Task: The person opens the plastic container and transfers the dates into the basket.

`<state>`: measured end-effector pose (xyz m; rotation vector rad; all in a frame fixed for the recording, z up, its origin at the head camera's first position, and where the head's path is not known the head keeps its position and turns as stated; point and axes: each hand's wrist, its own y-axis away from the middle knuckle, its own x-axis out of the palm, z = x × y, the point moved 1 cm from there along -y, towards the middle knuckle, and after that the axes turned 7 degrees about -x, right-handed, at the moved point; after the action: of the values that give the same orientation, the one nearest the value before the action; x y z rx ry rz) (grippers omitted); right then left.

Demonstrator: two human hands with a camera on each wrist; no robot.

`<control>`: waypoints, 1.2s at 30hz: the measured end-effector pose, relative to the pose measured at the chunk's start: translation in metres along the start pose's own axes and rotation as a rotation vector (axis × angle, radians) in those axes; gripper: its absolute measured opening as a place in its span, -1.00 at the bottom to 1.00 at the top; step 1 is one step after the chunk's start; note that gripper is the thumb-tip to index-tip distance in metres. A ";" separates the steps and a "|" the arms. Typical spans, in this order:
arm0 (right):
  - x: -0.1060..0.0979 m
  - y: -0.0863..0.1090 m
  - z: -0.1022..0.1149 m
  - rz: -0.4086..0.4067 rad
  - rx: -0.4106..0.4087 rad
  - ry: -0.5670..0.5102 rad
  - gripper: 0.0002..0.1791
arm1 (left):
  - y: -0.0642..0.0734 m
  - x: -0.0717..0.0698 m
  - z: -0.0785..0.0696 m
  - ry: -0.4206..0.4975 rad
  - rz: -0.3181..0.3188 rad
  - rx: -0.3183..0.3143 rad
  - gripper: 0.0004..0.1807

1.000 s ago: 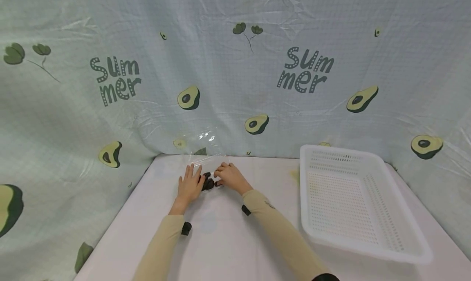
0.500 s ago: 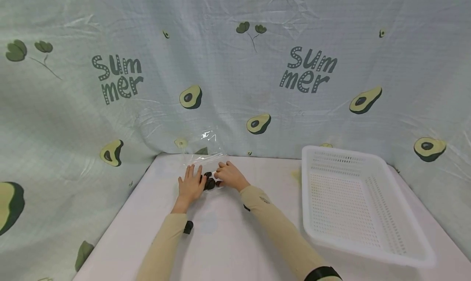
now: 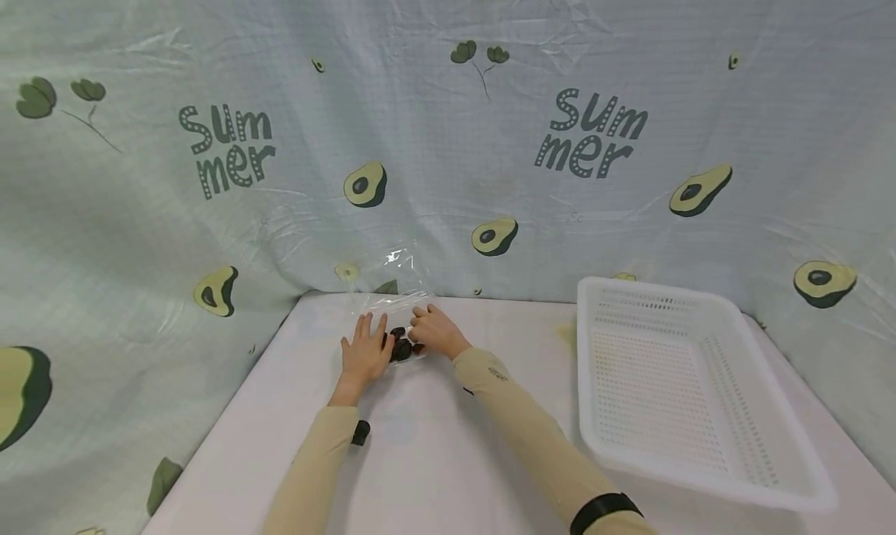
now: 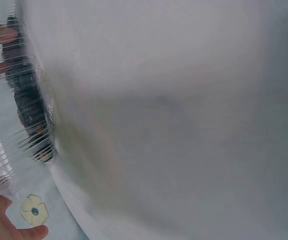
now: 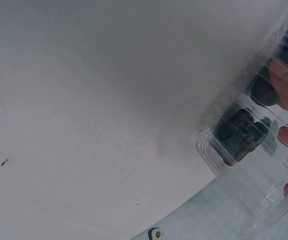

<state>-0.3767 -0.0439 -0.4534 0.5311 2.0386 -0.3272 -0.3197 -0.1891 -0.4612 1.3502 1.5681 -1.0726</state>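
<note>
A clear, ribbed plastic container stands near the table's back edge, with a clear sheet-like part rising behind it. Inside lie several dark, wrinkled lumps, also visible through the ribs in the left wrist view as a dark row. My left hand is at the container's left side, fingers straight and spread, thumb side close to the lumps. Over the right end is my right hand, fingers bent. Its thumb overlaps a round dark lump in the right wrist view; I cannot tell whether it pinches it.
A large white perforated plastic basket sits on the right part of the white table. An avocado-printed curtain hangs close behind the table and along its sides.
The view shifts slightly. My right forearm swings a little to the left, while both hands stay at the container. Slightly more of the dark lumps shows between the hands.
</note>
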 end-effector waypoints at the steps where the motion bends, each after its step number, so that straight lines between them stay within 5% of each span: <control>1: 0.000 0.000 0.000 -0.002 -0.003 0.002 -0.73 | 0.000 0.000 0.000 0.000 0.001 -0.001 -0.44; 16: -0.005 0.000 -0.001 -0.012 -0.013 -0.059 -0.88 | 0.001 0.000 -0.002 -0.038 -0.001 -0.025 -0.45; 36: -0.007 0.005 -0.009 -0.048 -0.021 0.045 -0.78 | 0.001 -0.001 -0.003 -0.084 0.068 -0.017 -0.48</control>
<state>-0.3781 -0.0374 -0.4427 0.4814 2.0981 -0.3243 -0.3188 -0.1863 -0.4595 1.3206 1.4574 -1.0586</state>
